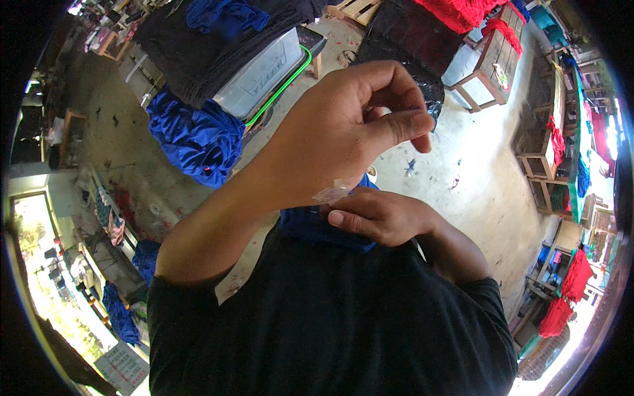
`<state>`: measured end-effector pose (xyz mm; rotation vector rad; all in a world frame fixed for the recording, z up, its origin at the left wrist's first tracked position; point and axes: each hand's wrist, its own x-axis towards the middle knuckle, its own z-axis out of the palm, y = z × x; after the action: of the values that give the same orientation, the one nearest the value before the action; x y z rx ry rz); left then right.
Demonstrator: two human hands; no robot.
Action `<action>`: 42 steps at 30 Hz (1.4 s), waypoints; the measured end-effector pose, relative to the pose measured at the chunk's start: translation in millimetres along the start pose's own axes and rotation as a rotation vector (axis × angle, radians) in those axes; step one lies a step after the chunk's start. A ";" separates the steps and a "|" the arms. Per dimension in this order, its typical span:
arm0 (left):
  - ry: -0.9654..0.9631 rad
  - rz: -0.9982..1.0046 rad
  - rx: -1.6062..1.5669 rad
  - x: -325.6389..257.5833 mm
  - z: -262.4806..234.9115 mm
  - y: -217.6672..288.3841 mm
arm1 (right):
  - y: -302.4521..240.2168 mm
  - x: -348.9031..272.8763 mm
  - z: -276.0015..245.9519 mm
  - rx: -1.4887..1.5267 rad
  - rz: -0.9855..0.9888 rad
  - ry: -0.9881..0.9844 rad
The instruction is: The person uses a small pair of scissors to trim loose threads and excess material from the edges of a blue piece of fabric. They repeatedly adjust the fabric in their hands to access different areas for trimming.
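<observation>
My left hand (360, 122) is raised in front of me, its fingers curled in toward the thumb. Anything pinched at the fingertips is too small to make out. A small clear piece of film or tape (333, 191) lies against the back of this hand near the wrist. Lower down, my right hand (386, 218) is closed on a blue cloth (317, 224) at my lap, thumb on top. My left wrist and the right hand itself hide most of the right fingers. The cloth is partly covered too.
Ahead to the left, a grey plastic bin (261, 76) carries dark cloth (191, 59), with a blue cloth heap (195, 135) beside it. A wooden table frame (489, 66) and red cloth (456, 10) are at the far right. Scraps lie on the concrete floor (449, 178).
</observation>
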<state>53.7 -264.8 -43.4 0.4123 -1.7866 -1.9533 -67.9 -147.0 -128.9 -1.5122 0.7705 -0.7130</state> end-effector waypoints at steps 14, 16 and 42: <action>0.524 0.261 1.073 -16.1 -71.8 13.7 | 8.2 -14.2 -2.0 0.113 0.185 0.150; 0.540 0.281 1.548 -36.0 -79.5 -11.2 | 2.2 -19.6 -1.4 0.127 0.229 0.192; 0.311 0.671 1.439 -42.4 9.0 3.5 | 11.0 -16.1 -107.2 -0.452 -0.830 0.783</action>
<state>85.6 -235.3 -42.5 0.3987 -2.3603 0.0446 -164.6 -197.2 -131.6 -1.9925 0.8958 -1.9275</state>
